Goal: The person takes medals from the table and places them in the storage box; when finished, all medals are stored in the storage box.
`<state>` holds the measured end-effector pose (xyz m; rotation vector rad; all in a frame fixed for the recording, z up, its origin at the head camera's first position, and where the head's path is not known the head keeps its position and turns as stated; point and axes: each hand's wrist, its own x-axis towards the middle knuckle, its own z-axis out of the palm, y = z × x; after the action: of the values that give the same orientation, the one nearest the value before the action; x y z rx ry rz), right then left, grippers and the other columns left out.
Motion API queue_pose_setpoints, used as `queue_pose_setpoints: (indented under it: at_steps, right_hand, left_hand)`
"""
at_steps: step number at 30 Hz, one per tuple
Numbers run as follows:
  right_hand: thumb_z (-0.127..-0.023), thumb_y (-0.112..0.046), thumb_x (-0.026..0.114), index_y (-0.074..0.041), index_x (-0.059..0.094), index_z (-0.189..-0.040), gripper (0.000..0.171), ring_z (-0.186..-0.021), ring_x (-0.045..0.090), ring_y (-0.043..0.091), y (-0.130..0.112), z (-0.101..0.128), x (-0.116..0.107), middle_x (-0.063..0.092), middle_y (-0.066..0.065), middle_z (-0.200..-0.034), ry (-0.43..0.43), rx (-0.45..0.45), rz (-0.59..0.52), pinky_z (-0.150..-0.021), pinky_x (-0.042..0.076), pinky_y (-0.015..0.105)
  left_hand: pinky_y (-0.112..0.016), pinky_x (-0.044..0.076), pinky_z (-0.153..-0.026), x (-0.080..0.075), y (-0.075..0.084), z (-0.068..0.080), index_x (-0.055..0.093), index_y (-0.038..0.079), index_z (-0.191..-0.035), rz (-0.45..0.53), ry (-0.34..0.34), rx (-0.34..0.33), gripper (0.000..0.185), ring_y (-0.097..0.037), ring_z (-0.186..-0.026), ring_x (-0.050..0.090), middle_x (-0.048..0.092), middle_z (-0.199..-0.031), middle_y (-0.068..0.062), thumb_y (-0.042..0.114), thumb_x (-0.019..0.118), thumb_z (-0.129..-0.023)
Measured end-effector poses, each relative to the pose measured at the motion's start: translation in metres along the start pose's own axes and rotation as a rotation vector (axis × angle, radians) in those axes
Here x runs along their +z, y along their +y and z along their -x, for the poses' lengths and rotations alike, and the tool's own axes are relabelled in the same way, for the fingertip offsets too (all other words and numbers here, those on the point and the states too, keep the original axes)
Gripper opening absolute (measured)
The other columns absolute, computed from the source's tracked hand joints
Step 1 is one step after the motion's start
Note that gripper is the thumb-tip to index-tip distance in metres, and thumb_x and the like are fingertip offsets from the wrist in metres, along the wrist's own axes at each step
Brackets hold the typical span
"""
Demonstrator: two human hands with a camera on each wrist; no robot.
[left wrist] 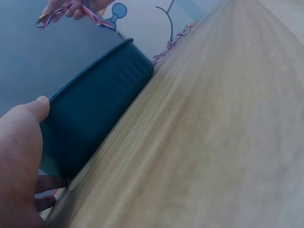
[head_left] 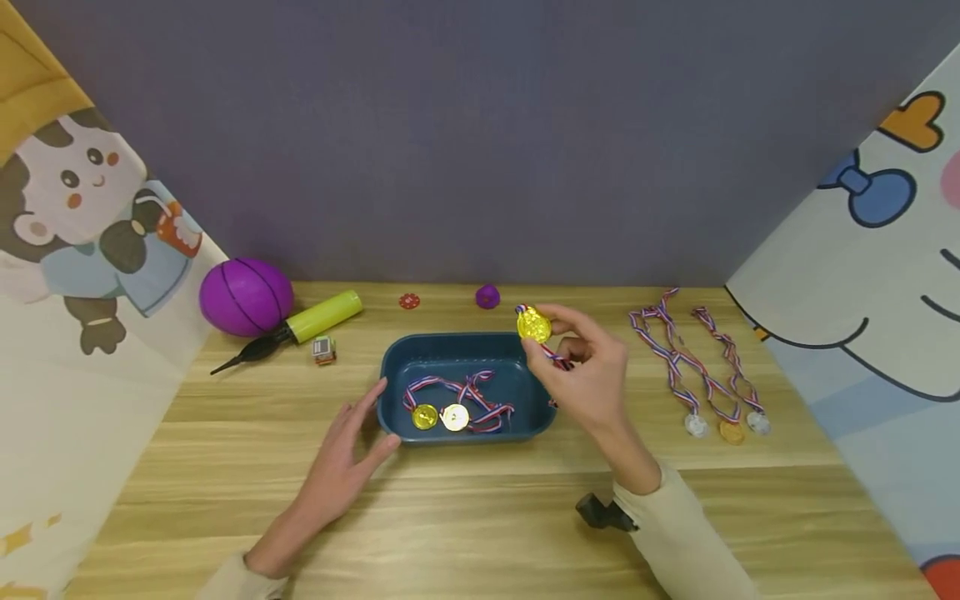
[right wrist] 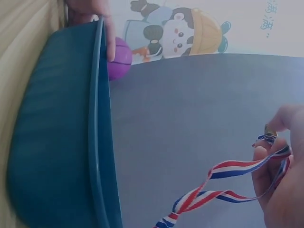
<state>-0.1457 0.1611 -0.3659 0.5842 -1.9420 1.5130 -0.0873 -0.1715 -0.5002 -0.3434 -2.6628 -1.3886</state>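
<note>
Over blue tray [head_left: 390, 367] my right hand [head_left: 592, 375] pinches gold medal [head_left: 533, 324]; left hand [head_left: 345, 458], relaxed, steadies tray; two medals [head_left: 440, 417] inside, three medals [head_left: 726, 427] left on bench [head_left: 480, 525].

My left hand [head_left: 341, 467] rests on the tray's [head_left: 390, 417] left edge, my right hand [head_left: 592, 375] pinches a medal [head_left: 533, 324] above its right rim, and three medals [head_left: 723, 427] lie farther right.

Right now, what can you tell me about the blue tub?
The tub is dark blue, plastic-looking, oblong with rounded corners and a thin rim. It sits upright on the wooden table. Inside lie two medals, one gold and one silver, with striped red, white and blue ribbons. The left hand touches its left end, thumb at the rim. The right hand holds a gold medal above its right side.
</note>
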Motion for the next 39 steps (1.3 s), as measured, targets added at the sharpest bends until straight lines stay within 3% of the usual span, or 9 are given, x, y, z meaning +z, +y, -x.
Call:
queue_pose_setpoints:
  at_steps: [8,12,16,24,27,33,39]
  right_hand:
    - [-0.085,0.003,0.086,0.001,0.08,-0.124,0.039,-0.051,0.054,0.005,0.007,0.003,0.02,0.074,0.018,-0.094,-0.044,0.084,-0.027,-0.042,0.035,0.014]
    - [-0.087,-0.001,0.087,-0.001,0.08,-0.125,0.038,-0.054,0.059,0.007,0.016,0.014,0.029,0.074,0.017,-0.095,-0.109,0.122,0.002,-0.044,0.041,0.016]
    - [-0.088,-0.003,0.089,-0.001,0.08,-0.124,0.037,-0.056,0.064,0.009,0.026,0.023,0.031,0.075,0.016,-0.095,-0.173,0.144,0.04,-0.045,0.048,0.018]
    - [-0.091,-0.01,0.09,-0.006,0.08,-0.125,0.036,-0.066,0.074,0.011,0.04,0.03,0.018,0.075,0.01,-0.099,-0.29,0.207,0.16,-0.053,0.058,0.026]
    - [-0.092,-0.016,0.091,-0.009,0.081,-0.125,0.036,-0.069,0.074,0.009,0.04,0.037,0.017,0.077,0.007,-0.099,-0.336,0.224,0.222,-0.057,0.06,0.028]
    - [-0.09,-0.022,0.094,-0.011,0.083,-0.122,0.035,-0.073,0.069,0.007,0.045,0.045,0.015,0.075,0.0,-0.094,-0.429,0.188,0.394,-0.065,0.054,0.028]
    - [-0.094,-0.027,0.093,-0.007,0.084,-0.121,0.035,-0.083,0.065,0.019,0.048,0.036,0.018,0.071,0.003,-0.097,-0.569,0.129,0.52,-0.07,0.054,0.035]
  left_hand:
    - [-0.083,0.017,-0.126,-0.001,0.0,0.001,0.034,0.035,-0.175,-0.015,-0.006,-0.002,0.078,-0.061,-0.16,0.029,0.043,-0.175,-0.016,0.034,0.073,-0.108]
    - [-0.089,0.019,-0.121,-0.006,0.0,0.006,0.034,0.036,-0.175,-0.034,-0.008,-0.026,0.078,-0.066,-0.159,0.025,0.043,-0.174,-0.018,0.033,0.073,-0.108]
    - [-0.084,0.017,-0.125,-0.009,-0.001,0.008,0.036,0.033,-0.175,-0.029,0.0,-0.01,0.078,-0.061,-0.159,0.03,0.045,-0.173,-0.019,0.03,0.074,-0.107]
    - [-0.081,0.017,-0.128,-0.001,0.0,0.001,0.035,0.035,-0.175,0.003,-0.005,0.012,0.078,-0.059,-0.159,0.032,0.045,-0.173,-0.019,0.03,0.074,-0.108]
    - [-0.081,0.017,-0.128,0.0,0.0,0.005,0.035,0.035,-0.175,0.002,-0.01,0.009,0.078,-0.059,-0.159,0.033,0.045,-0.173,-0.02,0.031,0.074,-0.108]
    - [-0.083,0.017,-0.127,0.001,-0.001,0.006,0.035,0.034,-0.175,-0.003,-0.02,-0.002,0.078,-0.061,-0.158,0.031,0.045,-0.173,-0.021,0.031,0.073,-0.107]
    - [-0.084,0.015,-0.127,-0.004,0.003,-0.005,0.036,0.03,-0.175,0.004,-0.026,-0.011,0.077,-0.063,-0.159,0.029,0.044,-0.173,-0.023,0.03,0.072,-0.108]
